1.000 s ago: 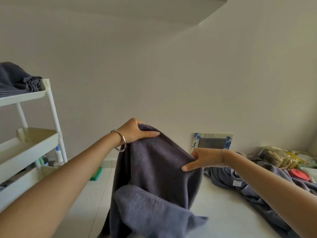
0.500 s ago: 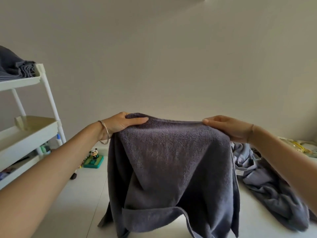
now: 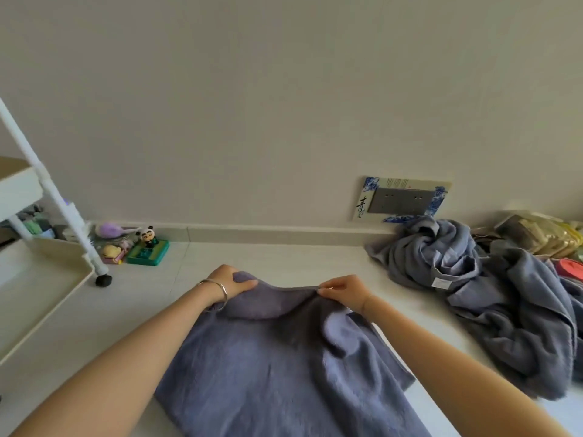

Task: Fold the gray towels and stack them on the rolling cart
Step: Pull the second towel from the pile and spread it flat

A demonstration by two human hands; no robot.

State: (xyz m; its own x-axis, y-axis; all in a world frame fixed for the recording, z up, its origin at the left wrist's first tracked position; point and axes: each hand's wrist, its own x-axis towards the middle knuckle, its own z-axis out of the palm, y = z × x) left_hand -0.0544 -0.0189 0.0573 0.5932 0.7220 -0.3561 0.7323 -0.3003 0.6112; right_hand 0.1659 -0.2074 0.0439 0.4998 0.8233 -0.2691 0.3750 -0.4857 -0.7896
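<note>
Towel [image 3: 277, 367] lowered flat | left grip [image 3: 232, 283], right grip [image 3: 345, 291] holding its far edge | cart [image 3: 55, 200] shelf: clutter [image 3: 38, 223], perhaps bottles

One gray towel [image 3: 277, 373], two hands gripping its far edge: left hand [image 3: 232, 283], right hand [image 3: 344, 291]. Right of that towel, one heap of towels [image 3: 504, 294], number unclear. Left of it: one rolling cart [image 3: 47, 279], one panda figure [image 3: 146, 236]

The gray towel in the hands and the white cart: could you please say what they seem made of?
Gray towel: likely terry cloth, matte; fuzzy nap, limp folds. White cart: probably plastic, smooth, slight sheen, moulded tray rims; posts possibly painted metal.
</note>
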